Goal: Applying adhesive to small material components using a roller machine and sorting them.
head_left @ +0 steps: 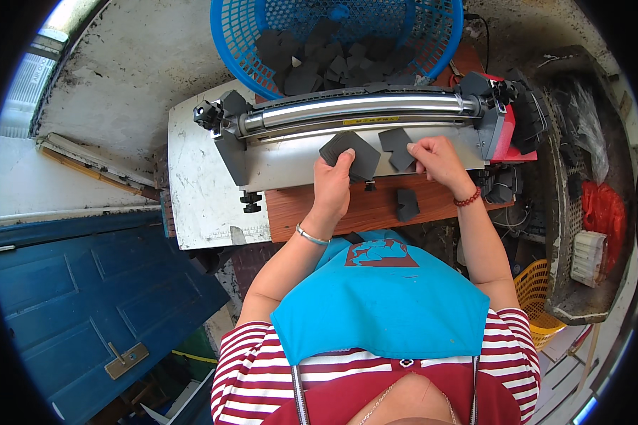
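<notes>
My left hand [334,183] is closed around a stack of dark grey cut pieces [354,154], thumb on top, held over the front plate of a roller machine [361,108]. Between the thumb and fingers of my right hand [434,163] is a single dark grey cut piece [397,147] with notched edges, to the right of the stack. Another small dark piece [407,204] lies on the brown wooden tabletop [308,205] below my right hand. The machine's long shiny roller runs just beyond both hands.
Behind the machine stands a blue plastic basket [223,42] holding many dark cut pieces [326,60]. A white board [202,180] is at the left, a blue door [71,304] lower left. At the right are a worn trough [556,205] with a red bag [602,212] and a yellow basket [535,290].
</notes>
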Motion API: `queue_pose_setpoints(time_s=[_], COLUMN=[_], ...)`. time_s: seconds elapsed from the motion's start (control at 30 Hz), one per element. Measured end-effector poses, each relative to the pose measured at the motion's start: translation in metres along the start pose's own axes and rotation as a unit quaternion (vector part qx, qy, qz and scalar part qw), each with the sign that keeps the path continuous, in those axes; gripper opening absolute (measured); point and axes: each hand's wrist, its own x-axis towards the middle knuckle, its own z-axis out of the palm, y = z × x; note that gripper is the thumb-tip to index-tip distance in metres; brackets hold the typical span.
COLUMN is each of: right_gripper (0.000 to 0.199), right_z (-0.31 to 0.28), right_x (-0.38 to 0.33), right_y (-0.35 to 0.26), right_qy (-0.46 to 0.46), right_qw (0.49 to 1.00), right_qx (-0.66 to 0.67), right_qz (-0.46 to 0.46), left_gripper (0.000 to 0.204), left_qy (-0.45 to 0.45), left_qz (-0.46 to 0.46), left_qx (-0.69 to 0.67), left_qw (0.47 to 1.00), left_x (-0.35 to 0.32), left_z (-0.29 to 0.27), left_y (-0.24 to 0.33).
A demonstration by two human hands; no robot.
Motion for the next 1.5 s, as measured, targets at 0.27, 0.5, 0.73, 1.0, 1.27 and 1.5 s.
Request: queue_pose_setpoints(time_s=[0.27,0.5,0.73,1.0,1.27,1.5], right_gripper=[0.047,0.036,0.037,0.036,0.039,0.043], right_z=[0.023,0.022,0.013,0.005,-0.005,0.015], right_x=[0.011,-0.002,-0.007,-0.002,0.009,0.014], right_y=[-0.012,-0.006,-0.001,-0.005,0.002,-0.017], right_qy=[0.010,-0.060,-0.057,-0.058,0.014,0.035], right_qw=[0.994,0.996,0.996,0.996,0.999,0.998], right_qx=[-0.023,0.052,0.061,0.058,-0.040,-0.037], right_qz=[-0.106,-0.048,-0.038,-0.041,-0.002,-0.044], left_gripper=[0.011,0.018,0.019,0.016,0.016,0.016], left_qy=[-0.011,-0.051,-0.043,-0.012,-0.012,-0.001], left_qz=[-0.020,-0.044,-0.033,-0.002,0.012,0.017], left_qx=[0.022,-0.002,0.038,0.067,0.096,0.089], left_qw=[1.000,0.998,0.998,0.998,0.995,0.996], left_x=[-0.001,-0.004,-0.004,-0.003,0.002,0.000], left_z=[0.016,0.009,0.003,0.014,0.001,0.010], left_y=[-0.004,0.002,0.002,0.007,0.003,0.000])
